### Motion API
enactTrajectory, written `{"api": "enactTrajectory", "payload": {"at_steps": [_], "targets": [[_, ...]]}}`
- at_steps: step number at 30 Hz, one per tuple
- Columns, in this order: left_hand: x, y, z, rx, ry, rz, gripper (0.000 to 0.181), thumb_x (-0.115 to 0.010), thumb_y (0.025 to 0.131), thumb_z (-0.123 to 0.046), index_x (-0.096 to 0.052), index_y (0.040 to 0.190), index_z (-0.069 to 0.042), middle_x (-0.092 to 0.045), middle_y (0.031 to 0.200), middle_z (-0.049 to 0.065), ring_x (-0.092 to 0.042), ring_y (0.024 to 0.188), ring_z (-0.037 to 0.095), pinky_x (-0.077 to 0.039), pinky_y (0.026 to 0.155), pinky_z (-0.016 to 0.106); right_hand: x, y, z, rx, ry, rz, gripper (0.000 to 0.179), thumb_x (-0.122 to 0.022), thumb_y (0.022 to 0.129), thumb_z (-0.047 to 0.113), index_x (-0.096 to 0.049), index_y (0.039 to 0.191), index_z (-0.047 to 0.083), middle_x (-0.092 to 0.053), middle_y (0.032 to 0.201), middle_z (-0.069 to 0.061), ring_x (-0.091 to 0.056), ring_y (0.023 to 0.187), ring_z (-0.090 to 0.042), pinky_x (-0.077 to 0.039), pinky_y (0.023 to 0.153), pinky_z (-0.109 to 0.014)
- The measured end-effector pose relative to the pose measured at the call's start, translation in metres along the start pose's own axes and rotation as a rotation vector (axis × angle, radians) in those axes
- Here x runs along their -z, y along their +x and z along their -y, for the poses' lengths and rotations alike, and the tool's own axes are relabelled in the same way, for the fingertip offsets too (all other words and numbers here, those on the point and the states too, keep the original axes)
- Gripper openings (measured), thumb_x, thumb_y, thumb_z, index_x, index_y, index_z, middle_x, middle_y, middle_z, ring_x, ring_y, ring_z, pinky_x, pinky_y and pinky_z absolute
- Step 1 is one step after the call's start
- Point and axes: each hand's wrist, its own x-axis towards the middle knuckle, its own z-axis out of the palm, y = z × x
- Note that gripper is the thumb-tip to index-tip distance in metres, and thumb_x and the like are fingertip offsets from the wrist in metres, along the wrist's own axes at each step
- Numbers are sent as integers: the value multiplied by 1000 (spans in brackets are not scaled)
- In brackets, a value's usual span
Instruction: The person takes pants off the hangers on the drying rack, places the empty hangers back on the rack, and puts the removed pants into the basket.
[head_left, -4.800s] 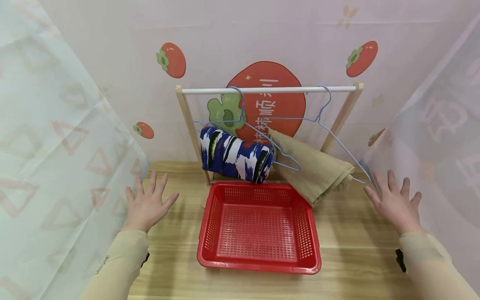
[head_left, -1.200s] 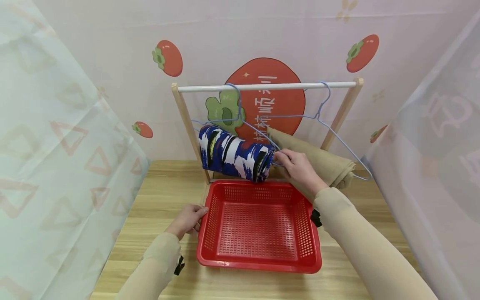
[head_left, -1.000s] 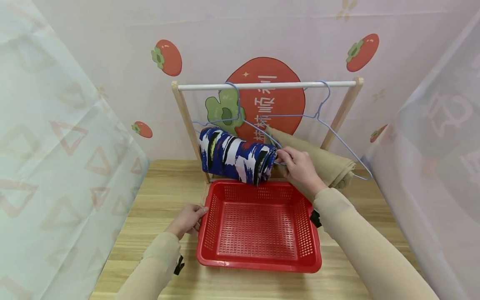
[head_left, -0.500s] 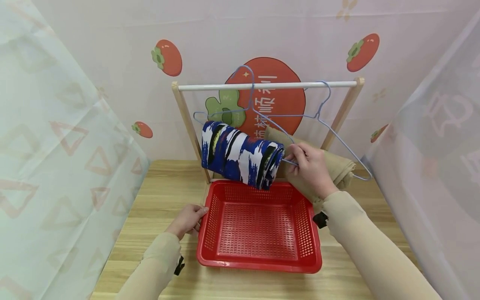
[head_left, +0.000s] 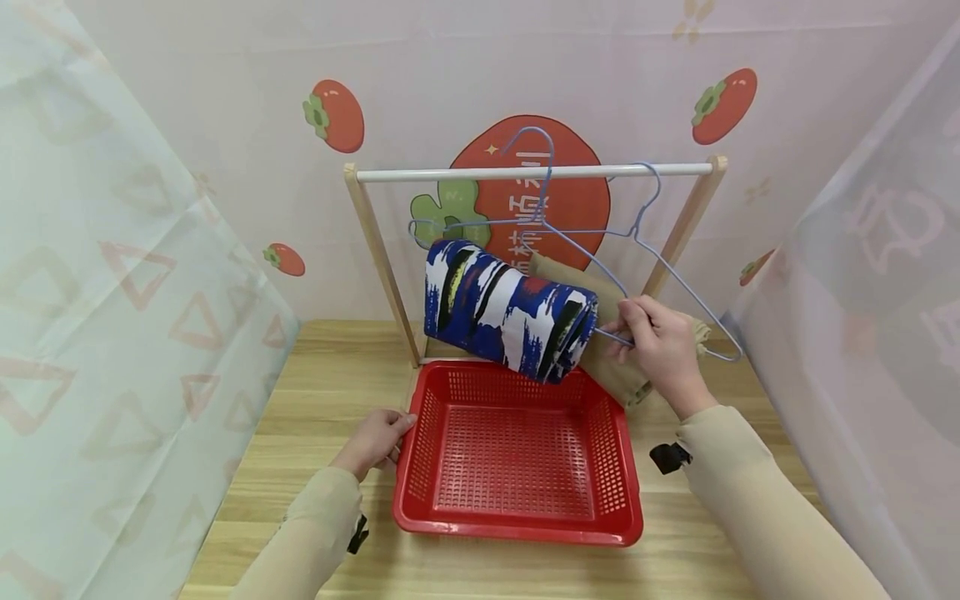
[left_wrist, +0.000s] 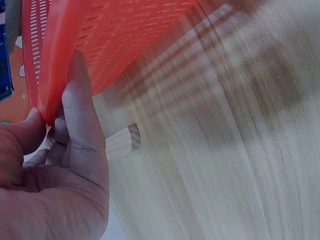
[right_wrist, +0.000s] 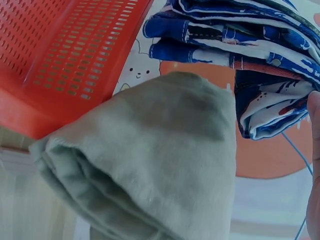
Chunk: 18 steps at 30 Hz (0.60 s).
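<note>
My right hand [head_left: 660, 346] grips the right corner of a blue wire hanger [head_left: 577, 242]. Its hook stands above the white rail, open end clear of it. Over the hanger's lower bar hangs a folded blue, white and black patterned garment [head_left: 506, 312], tilted down to the right above the basket's back edge. In the right wrist view the garment's layered folds [right_wrist: 240, 40] show, with my right hand [right_wrist: 314, 165] only partly in frame. My left hand [left_wrist: 65, 150] pinches the rim of the red plastic basket [left_wrist: 57, 55] between thumb and fingers, on its left side.
A folded khaki garment [right_wrist: 155, 140] hangs from a second blue hanger [head_left: 678, 283] hooked on the rail [head_left: 420, 176], partly behind the right hand. Wooden posts [head_left: 382, 267] carry the rail. Printed cloth walls [head_left: 150, 292] enclose the wooden table [head_left: 315, 367] on three sides.
Both hands were spread apart at first. The left took the basket rim; the right took the hanger corner, raised the hook off the rail and shifted hanger and patterned garment rightward.
</note>
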Motion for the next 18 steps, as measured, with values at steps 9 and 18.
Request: {"api": "enactTrajectory", "payload": {"at_steps": [9,18], "targets": [[-1,-1,-1,-13,2,-26,36,-51,109,-29,-63,117,4,-69,86,14,-67,64,20,-62,59,38,19,-19,-1,62,-22,-17,29,-53,105,3,-67,80,-1,-73,72,-17,-66,48,-12,-55,45,-22],[13,3,-14,-129,-64,-79,48,-51,108,-32,-49,137,6,-65,115,24,-70,88,27,-64,76,44,28,-36,0,66,-28,29,27,-52,105,0,-68,83,1,-74,71,-10,-65,46,-13,-55,46,-22]]}}
